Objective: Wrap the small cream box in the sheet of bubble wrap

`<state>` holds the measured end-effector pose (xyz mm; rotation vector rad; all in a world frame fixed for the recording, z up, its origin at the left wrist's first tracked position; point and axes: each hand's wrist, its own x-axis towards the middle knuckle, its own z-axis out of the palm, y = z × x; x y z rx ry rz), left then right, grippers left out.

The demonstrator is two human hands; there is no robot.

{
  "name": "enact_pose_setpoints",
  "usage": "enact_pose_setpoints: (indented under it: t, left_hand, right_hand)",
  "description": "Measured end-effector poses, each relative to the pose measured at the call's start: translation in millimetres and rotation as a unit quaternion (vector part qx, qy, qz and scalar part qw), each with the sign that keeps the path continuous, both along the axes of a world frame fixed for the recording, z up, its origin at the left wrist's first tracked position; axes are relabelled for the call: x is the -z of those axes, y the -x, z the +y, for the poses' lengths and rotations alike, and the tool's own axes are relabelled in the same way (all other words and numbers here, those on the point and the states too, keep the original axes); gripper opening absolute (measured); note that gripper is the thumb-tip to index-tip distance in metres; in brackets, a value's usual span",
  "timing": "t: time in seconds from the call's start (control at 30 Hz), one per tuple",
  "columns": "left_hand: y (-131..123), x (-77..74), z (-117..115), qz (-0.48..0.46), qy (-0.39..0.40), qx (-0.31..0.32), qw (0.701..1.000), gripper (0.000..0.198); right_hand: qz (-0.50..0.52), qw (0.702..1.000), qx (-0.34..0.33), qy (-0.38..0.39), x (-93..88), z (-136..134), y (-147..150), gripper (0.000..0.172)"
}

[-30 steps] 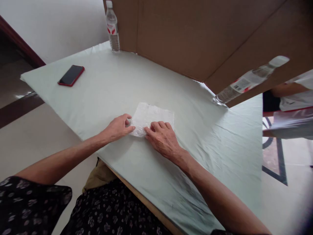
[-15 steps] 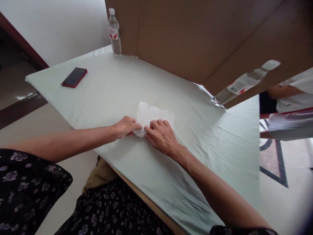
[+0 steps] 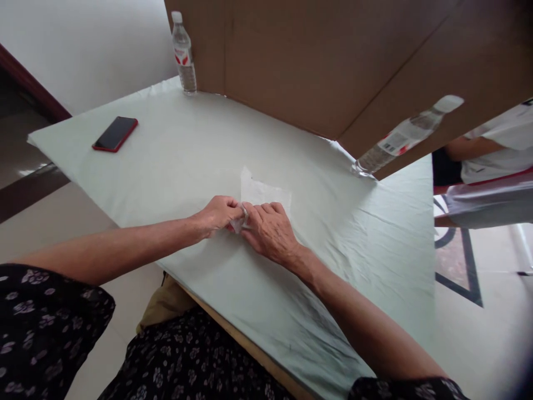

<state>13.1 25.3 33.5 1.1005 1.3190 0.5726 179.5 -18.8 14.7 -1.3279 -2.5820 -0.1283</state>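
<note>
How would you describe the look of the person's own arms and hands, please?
The left hand and right hand are ungloved, with no watch or bracelet visible. The forearms are bare. The left sleeve is black, loose and wide, printed with pale flowers; the right sleeve, seen only at the bottom edge, matches.

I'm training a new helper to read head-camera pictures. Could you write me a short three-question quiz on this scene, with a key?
1. What are the left hand and right hand touching?
A) a coiled rope
B) a white sheet
C) a metal spoon
2. True or false: the red-edged phone lies on the tablecloth.
3. How many bottles are near the cardboard?

Key:
1. B
2. True
3. Two: one at its left edge in the picture, one toward the right.
</note>
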Motion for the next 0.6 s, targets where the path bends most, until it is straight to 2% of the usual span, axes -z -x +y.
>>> enact_pose_setpoints:
  t: [0.1, 0.23, 0.33, 0.4, 0.5, 0.53, 0.6]
  left_hand:
    - [-1.1, -7.4, -0.2, -0.019, -0.011, 0.050, 0.998, 0.007]
    - [3.4, -19.8, -1.1, -0.035, -0.018, 0.130, 0.991, 0.019]
    - [4.5, -18.1, -4.8, 0.037, -0.121, 0.195, 0.973, 0.027]
    - [3.7, -9.7, -8.9, 0.130, -0.252, 0.227, 0.932, 0.024]
    - [2.9, 7.5, -15.5, 0.216, -0.425, 0.237, 0.846, 0.020]
    - [3.0, 12.8, -17.3, 0.223, -0.462, 0.237, 0.825, 0.020]
    - [3.1, 20.9, -20.4, 0.224, -0.512, 0.227, 0.798, 0.019]
  right_hand:
    - [0.032, 0.999, -0.004, 0.014, -2.7, -4.1, -4.8, 0.057]
    - [0.086, 0.995, -0.020, 0.055, -10.0, -10.4, -12.4, 0.057]
    - [0.131, 0.988, -0.036, 0.075, -14.6, -16.0, -20.6, 0.049]
    - [0.168, 0.985, -0.015, 0.046, -15.5, -21.2, -30.4, 0.040]
    - [0.236, 0.965, 0.113, 0.016, -13.2, -31.4, -53.4, 0.027]
    - [0.255, 0.952, 0.167, 0.039, -11.8, -35.1, -62.2, 0.026]
    - [0.276, 0.918, 0.251, 0.133, -8.8, -42.5, -78.0, 0.028]
